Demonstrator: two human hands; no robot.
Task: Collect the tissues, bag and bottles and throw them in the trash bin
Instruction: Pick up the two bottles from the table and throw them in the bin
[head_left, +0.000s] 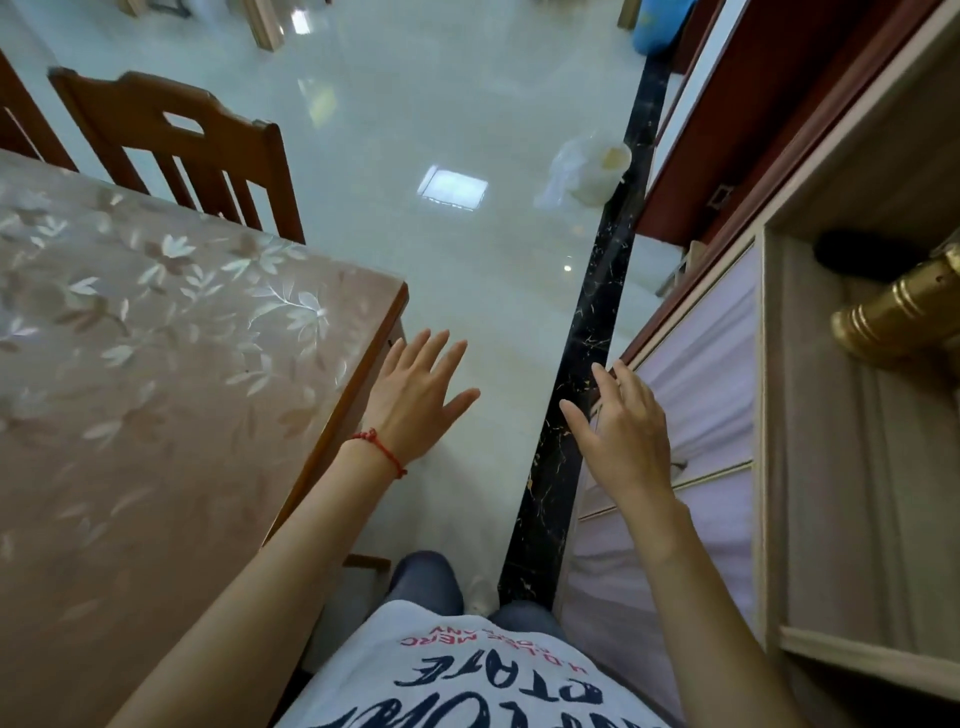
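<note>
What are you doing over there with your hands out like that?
A person is standing between the table and a cabinet, with both hands open and empty. The left hand is by the table's corner and the right hand is near the cabinet's front. Farther along the shiny floor, a clear plastic bag lies by the dark floor strip. Nothing has been picked up yet.

Table (156, 364) left, chair (176, 140) behind it; cabinet (779, 415) right; bag (592, 171) on floor (415, 130) ahead.
</note>
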